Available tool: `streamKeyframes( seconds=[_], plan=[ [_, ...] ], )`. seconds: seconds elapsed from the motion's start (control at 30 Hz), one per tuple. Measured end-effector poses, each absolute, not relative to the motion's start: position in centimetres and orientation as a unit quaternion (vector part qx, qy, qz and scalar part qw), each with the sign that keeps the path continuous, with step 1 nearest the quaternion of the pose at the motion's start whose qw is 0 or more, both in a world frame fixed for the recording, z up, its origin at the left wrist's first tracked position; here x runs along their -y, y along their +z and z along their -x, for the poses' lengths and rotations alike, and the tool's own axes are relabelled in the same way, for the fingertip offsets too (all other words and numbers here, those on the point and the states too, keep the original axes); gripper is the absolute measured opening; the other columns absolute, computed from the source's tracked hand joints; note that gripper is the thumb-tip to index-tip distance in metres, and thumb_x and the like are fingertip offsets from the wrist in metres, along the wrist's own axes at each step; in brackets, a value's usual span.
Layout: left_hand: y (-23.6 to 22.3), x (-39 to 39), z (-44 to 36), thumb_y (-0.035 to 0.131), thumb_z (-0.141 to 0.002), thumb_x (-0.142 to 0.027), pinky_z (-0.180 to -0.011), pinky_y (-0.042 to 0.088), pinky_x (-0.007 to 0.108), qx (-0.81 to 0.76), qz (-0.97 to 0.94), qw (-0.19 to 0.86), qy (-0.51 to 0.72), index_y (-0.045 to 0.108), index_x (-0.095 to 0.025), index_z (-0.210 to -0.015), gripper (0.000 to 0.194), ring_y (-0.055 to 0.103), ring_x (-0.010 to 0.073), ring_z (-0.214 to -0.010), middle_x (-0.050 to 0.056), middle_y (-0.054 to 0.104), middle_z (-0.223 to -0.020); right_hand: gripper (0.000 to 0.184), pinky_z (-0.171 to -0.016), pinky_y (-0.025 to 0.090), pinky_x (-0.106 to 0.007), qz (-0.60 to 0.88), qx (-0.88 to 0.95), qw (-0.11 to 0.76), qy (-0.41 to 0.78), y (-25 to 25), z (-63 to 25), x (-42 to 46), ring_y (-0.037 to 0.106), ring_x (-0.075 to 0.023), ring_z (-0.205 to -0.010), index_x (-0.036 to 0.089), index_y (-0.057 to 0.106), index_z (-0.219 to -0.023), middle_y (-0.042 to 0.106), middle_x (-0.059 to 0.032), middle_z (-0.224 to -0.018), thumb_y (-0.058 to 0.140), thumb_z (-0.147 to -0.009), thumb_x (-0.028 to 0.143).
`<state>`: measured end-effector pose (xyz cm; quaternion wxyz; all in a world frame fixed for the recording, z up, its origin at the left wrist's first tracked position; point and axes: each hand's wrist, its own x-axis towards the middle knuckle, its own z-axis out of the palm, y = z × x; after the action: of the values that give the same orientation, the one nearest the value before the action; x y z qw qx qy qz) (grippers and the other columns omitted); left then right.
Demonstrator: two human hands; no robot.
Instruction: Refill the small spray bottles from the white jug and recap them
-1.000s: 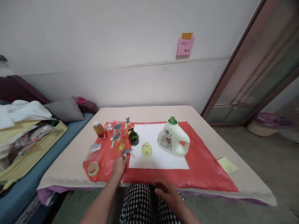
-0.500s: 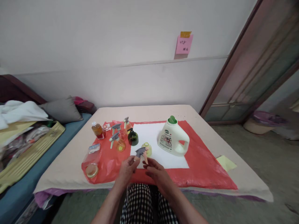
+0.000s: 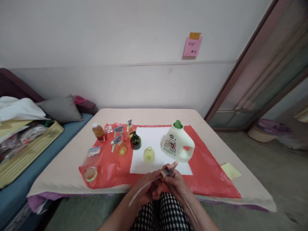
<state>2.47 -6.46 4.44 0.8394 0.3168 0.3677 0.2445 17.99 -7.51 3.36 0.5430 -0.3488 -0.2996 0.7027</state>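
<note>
At the table's (image 3: 144,116) near edge: one sprayer head (image 3: 168,171).
Left hand (image 3: 153,183) and right hand (image 3: 175,182) grasp it. Beyond: one yellow-green bottle (image 3: 149,155), one white jug (image 3: 177,146), one dark pump bottle (image 3: 136,142) partly blocking the rearmost of three spray bottles (image 3: 122,149).

The left grip (image 3: 154,184) and right grip (image 3: 176,181) partly hid the spray top (image 3: 166,172). The label (image 3: 170,145) on the jug (image 3: 184,141) was too small to read. The bottom edge cut off both forearms (image 3: 121,208).

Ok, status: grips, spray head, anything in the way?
Left grip and right grip both on spray head, tube slanting left. Yellow bottle apart, on white sheet. Jug beyond, not blocking.
</note>
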Motion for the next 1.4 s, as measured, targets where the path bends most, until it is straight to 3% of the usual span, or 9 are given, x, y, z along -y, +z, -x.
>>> streamKeyframes(
  seconds=[0.1,0.2,0.27,0.37,0.47,0.63,0.83,1.13,1.4],
  plan=[
    [2.3,4.5,-1.3,0.04,-0.087,-0.069,-0.044,0.038,0.025,-0.523,-0.45,0.665,0.286,0.066,-0.013,-0.091,0.062,0.05,0.0118,-0.042,0.002,0.061,-0.057,0.046,-0.084,0.054,-0.04,0.403,0.253,0.602,0.641,3.9,-18.9,6.8,0.065,-0.0183,-0.077,0.023,0.064,-0.092,0.067,0.0012,-0.082,0.09,-0.057,0.035],
    [-0.2,1.6,-0.1,0.052,-0.086,-0.052,-0.072,0.053,0.036,-0.651,-0.513,0.433,0.354,0.06,-0.012,-0.115,0.05,0.068,0.0231,-0.082,0.012,0.07,-0.095,0.046,-0.084,0.057,-0.04,0.46,0.216,0.65,0.565,4.3,-20.7,6.0,0.066,-0.0166,-0.073,0.024,0.064,-0.092,0.068,0.0017,-0.086,0.09,-0.056,0.037],
    [-1.9,-0.1,-0.1,0.068,-0.075,-0.042,-0.096,0.049,0.041,-0.671,-0.523,0.372,0.372,0.047,-0.013,-0.134,0.069,0.058,0.0299,-0.121,0.018,0.059,-0.132,0.047,-0.083,0.057,-0.038,0.496,0.222,0.678,0.494,4.8,-21.9,5.7,0.066,-0.016,-0.074,0.023,0.066,-0.095,0.069,0.0013,-0.091,0.089,-0.057,0.04],
    [-3.9,-2.1,-0.9,0.08,-0.063,-0.032,-0.113,0.037,0.042,-0.677,-0.546,0.333,0.364,0.036,-0.013,-0.144,0.094,0.036,0.0354,-0.143,0.019,0.04,-0.152,0.048,-0.093,0.054,-0.039,0.555,0.305,0.682,0.366,6.1,-22.8,5.5,0.066,-0.0198,-0.094,0.021,0.066,-0.102,0.07,-0.0036,-0.106,0.084,-0.064,0.044],
    [-5.2,-3.1,-2.1,0.08,-0.064,-0.028,-0.113,0.038,0.042,-0.681,-0.561,0.322,0.343,0.037,-0.016,-0.142,0.09,0.041,0.0345,-0.141,0.019,0.045,-0.15,0.048,-0.097,0.052,-0.041,0.591,0.404,0.64,0.279,7.7,-22.6,5.0,0.065,-0.023,-0.102,0.02,0.065,-0.105,0.071,-0.0074,-0.11,0.08,-0.069,0.049],
    [-6.2,-3.5,-2.7,0.072,-0.068,-0.027,-0.108,0.044,0.039,-0.666,-0.594,0.298,0.337,0.039,-0.016,-0.139,0.078,0.052,0.0259,-0.13,0.014,0.055,-0.139,0.041,-0.091,0.056,-0.042,0.574,0.496,0.593,0.271,8.2,-21.5,3.3,0.068,-0.0242,-0.094,0.021,0.064,-0.102,0.073,-0.008,-0.102,0.074,-0.076,0.052],
    [-5.1,-2.4,-2.8,0.07,-0.062,-0.023,-0.108,0.044,0.043,-0.637,-0.628,0.258,0.365,0.048,-0.012,-0.129,0.071,0.053,0.0312,-0.122,0.016,0.059,-0.123,0.035,-0.09,0.054,-0.041,0.576,0.573,0.518,0.268,8.3,-21.5,2.5,0.069,-0.0251,-0.095,0.022,0.062,-0.104,0.074,-0.0087,-0.106,0.07,-0.082,0.048],
    [1.8,4.3,-6.0,0.067,-0.064,-0.021,-0.106,0.044,0.05,-0.56,-0.669,0.159,0.462,0.045,-0.02,-0.129,0.069,0.053,0.0337,-0.121,0.016,0.056,-0.123,0.032,-0.066,0.049,-0.029,0.55,0.574,0.478,0.373,14.5,-22.3,5.0,0.058,-0.0167,-0.071,0.019,0.071,-0.087,0.067,0.0002,-0.077,0.078,-0.069,0.045],
    [5.2,7.1,-6.5,0.07,-0.061,-0.022,-0.1,0.047,0.048,-0.542,-0.681,0.108,0.481,0.047,-0.019,-0.127,0.069,0.059,0.0337,-0.109,0.015,0.062,-0.116,0.036,-0.072,0.048,-0.03,0.529,0.565,0.501,0.387,18.3,-22.2,7.8,0.058,-0.0159,-0.074,0.017,0.075,-0.087,0.069,0.0004,-0.077,0.082,-0.064,0.043]
  ],
)
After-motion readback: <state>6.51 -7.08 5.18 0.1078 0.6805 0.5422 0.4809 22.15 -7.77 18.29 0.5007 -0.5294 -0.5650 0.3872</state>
